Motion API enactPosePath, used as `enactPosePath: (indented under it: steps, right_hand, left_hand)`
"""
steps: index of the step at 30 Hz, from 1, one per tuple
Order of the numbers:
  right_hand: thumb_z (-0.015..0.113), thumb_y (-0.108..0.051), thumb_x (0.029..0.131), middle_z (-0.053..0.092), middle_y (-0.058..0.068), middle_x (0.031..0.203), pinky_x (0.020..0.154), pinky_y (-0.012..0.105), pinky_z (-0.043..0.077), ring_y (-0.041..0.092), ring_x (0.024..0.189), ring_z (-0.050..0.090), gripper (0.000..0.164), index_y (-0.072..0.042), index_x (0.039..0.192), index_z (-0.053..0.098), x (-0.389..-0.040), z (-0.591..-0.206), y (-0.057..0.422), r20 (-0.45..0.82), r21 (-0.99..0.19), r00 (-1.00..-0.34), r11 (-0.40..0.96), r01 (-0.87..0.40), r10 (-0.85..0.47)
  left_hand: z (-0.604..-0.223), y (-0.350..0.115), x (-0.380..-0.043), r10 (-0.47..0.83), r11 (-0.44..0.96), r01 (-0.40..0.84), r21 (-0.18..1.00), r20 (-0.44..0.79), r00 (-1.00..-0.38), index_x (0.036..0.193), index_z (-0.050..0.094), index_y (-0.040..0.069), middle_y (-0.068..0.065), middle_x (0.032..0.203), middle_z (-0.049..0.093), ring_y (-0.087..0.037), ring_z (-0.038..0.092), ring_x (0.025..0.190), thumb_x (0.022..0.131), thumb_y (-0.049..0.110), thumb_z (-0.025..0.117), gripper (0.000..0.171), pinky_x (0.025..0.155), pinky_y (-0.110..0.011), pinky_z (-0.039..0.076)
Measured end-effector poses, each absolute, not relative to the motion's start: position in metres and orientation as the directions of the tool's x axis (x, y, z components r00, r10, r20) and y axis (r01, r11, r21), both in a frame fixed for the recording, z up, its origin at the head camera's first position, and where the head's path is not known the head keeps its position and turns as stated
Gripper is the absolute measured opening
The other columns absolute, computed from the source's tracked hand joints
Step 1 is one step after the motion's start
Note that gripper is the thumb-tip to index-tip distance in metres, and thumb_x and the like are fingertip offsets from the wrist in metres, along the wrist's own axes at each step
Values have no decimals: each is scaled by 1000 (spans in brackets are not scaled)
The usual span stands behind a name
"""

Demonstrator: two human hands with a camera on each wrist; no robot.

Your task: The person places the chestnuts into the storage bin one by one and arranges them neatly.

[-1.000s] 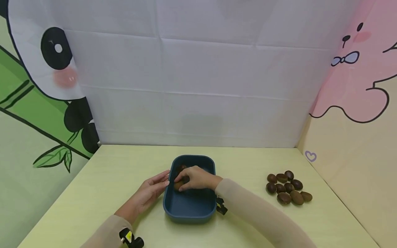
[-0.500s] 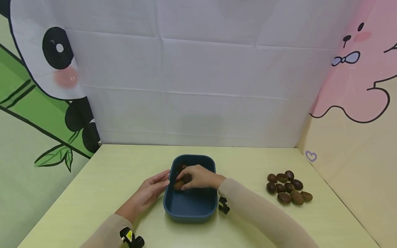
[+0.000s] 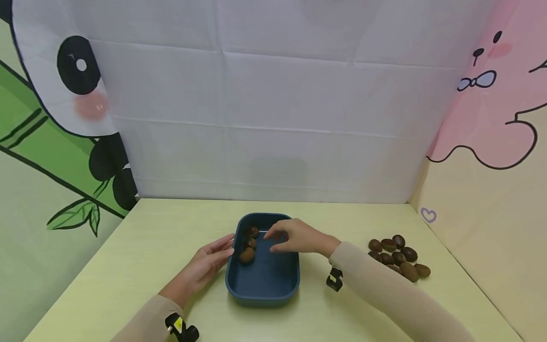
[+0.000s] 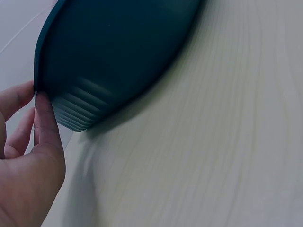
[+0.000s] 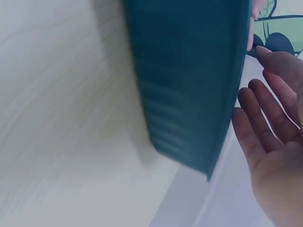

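A dark blue plastic box (image 3: pixel 265 292) stands on the table with several brown chestnuts (image 3: pixel 247 255) lined up along its left inner wall. My left hand (image 3: pixel 202 270) touches the box's left side, fingers mostly straight, thumb by the rim; the left wrist view shows these fingertips (image 4: pixel 43 106) against the box edge. Over the box's right half hovers my right hand (image 3: pixel 297 237), thumb and fingers apart, with nothing between them. In the right wrist view its fingers (image 5: pixel 246 132) are loosely bent beside the rim.
A pile of several more dark brown nuts (image 3: pixel 398 258) lies on the pale yellow table (image 3: pixel 333 218) at the right, partly covered by the right sleeve (image 3: pixel 393 289). A white sheet (image 3: pixel 278 118) hangs behind the table's back edge.
My right hand has let go of a chestnut at the box's left wall and moved right and up, uncovering the row of nuts. The left hand and the box stay put.
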State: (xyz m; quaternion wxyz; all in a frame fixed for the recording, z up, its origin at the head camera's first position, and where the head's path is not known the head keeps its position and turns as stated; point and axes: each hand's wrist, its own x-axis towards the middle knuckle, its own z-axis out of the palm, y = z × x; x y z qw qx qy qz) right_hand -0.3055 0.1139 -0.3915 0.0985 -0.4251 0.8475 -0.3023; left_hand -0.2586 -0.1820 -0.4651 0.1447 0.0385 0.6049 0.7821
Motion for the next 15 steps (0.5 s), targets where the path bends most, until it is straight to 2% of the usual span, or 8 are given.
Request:
enactPosePath:
  steps: [5, 15]
  right_hand:
    - [75, -22, 93, 65, -8, 118, 89, 31, 55, 24, 107, 64, 31, -19, 123, 69, -298, -383, 140, 118, -604, -643, 459, -651, -756]
    - [74, -26, 93, 67, -4, 117, 90, 35, 55, 26, 106, 65, 30, -16, 121, 69, -288, -383, 207, 120, -653, -744, 512, -558, -658]
  left_hand:
    - [-465, -183, -259, 277, -222, -178, 959, -113, -954, 154, 35, -1, -18, 150, 44, -10, 55, 125, 98, 4, 63, 63, 103, -26, 46]
    - [-466, -183, -259, 270, -226, -178, 958, -114, -956, 154, 36, -1, -16, 147, 48, -11, 55, 124, 98, 3, 63, 62, 103, -26, 46]
